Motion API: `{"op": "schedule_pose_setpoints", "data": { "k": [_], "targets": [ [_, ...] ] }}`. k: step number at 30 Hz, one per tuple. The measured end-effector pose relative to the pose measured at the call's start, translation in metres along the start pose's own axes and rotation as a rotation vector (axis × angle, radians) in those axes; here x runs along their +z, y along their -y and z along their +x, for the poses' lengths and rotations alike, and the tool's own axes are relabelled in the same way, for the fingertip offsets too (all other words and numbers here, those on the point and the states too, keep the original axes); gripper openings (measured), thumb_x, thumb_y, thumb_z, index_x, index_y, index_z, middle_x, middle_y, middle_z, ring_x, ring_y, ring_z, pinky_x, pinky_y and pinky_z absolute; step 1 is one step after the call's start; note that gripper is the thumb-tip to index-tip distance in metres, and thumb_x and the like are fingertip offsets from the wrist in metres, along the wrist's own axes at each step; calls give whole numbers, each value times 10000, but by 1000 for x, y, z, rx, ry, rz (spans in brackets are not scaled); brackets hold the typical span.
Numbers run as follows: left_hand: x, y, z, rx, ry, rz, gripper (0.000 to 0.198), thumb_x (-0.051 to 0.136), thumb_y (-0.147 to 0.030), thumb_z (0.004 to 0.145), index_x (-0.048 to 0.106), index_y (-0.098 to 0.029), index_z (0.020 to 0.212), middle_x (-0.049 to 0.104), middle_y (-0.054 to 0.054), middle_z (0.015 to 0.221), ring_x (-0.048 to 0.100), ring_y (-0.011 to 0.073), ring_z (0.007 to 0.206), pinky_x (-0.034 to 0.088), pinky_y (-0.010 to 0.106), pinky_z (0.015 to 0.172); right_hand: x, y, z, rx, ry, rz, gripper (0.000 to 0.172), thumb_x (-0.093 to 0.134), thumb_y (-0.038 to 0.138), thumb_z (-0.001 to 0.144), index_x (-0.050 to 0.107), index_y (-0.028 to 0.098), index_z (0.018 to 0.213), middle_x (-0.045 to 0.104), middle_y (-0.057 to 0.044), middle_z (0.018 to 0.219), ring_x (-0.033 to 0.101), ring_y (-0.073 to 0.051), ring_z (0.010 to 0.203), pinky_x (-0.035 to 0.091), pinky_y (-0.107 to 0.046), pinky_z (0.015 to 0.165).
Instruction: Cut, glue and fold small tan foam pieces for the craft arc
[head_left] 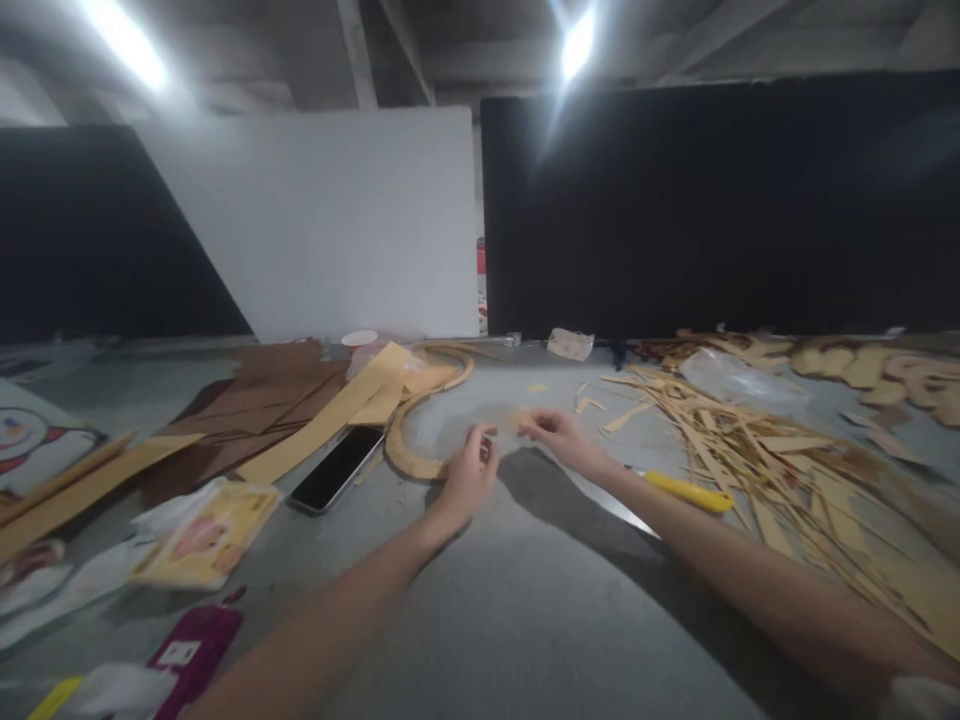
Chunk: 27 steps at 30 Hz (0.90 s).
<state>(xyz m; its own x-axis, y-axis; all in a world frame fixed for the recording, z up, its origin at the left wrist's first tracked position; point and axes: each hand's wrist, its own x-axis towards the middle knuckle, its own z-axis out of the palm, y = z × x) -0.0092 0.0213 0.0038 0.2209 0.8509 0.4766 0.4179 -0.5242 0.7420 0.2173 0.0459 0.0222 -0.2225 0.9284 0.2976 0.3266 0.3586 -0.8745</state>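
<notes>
Forearms (315,625) over grey tabletop (517,640), left hand (471,468) by curved strip (409,462) edge, gap to right hand (564,437), each grip unclear.

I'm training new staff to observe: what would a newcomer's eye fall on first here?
Probably the two bare hands, left hand and right hand, close together at mid-table beside a curved tan strip. Then the bright yellow handle by the right forearm, and the tangled heap of thin tan strips at the picture's right.
</notes>
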Motion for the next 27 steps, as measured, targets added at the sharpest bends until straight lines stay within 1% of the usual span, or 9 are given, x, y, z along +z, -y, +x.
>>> {"op": "schedule_pose_setpoints", "data": {
  "k": [2,4,8,11,14,16,19,23,27],
  "targets": [
    [-1,-1,1,18,-11,-25,283,537,-325,1064,605,-214,1315,669,117,1266,689,219,1044,576,356,895,-2,5,-20,85,35,122,452,695,633,938,787,191,921,725,-29,852,591,-177,753,430,-292,710],
    [-2,-4,2,67,48,-69,344,564,-401,1069,596,-229,1365,632,124,1346,680,226,1105,582,355,911,-2,8,-30,123,62,182,469,758,656,883,786,188,871,730,-38,904,603,-183,793,435,-295,734],
    [-6,-14,0,168,141,-118,290,550,-431,1095,649,-241,1291,637,116,1380,637,244,1278,548,375,1036,-1,5,-32,107,57,247,513,797,697,826,769,186,794,725,-78,1094,643,-206,921,468,-313,829],
    [-7,-19,-3,197,222,-96,294,540,-438,1107,661,-239,1285,672,115,1351,632,248,1299,503,398,1111,1,2,-32,83,53,233,511,823,693,804,751,190,747,704,-89,1144,665,-224,993,482,-337,927],
    [-7,-18,-5,157,238,-23,312,575,-464,1092,671,-235,1280,708,109,1292,658,253,1230,506,390,1071,1,2,-35,45,66,177,488,824,673,820,747,201,721,695,-87,1142,675,-239,1029,476,-358,990],
    [-6,-15,-7,116,235,18,290,584,-472,1084,709,-224,1163,740,93,1181,684,248,1129,514,367,1007,1,3,-36,45,61,138,479,808,673,837,746,211,725,702,-84,1128,676,-242,1026,477,-362,987],
    [-7,-12,-8,17,278,30,315,580,-480,1070,723,-218,973,747,38,919,680,204,858,511,311,842,3,3,-37,38,46,120,494,793,694,836,732,218,719,712,-83,1087,673,-244,1009,478,-359,957],
    [-6,-11,-5,-143,297,-73,362,590,-531,1028,723,-207,938,673,-10,720,604,169,668,441,264,655,8,4,-38,33,42,177,512,778,713,835,689,225,709,711,-60,954,655,-219,901,484,-338,863],
    [-5,-11,0,-250,291,-232,437,623,-610,977,689,-188,885,636,-9,680,606,172,640,419,262,613,11,9,-41,39,-1,168,491,756,675,878,672,223,705,678,-33,850,607,-189,787,470,-315,771]
  ]
}}
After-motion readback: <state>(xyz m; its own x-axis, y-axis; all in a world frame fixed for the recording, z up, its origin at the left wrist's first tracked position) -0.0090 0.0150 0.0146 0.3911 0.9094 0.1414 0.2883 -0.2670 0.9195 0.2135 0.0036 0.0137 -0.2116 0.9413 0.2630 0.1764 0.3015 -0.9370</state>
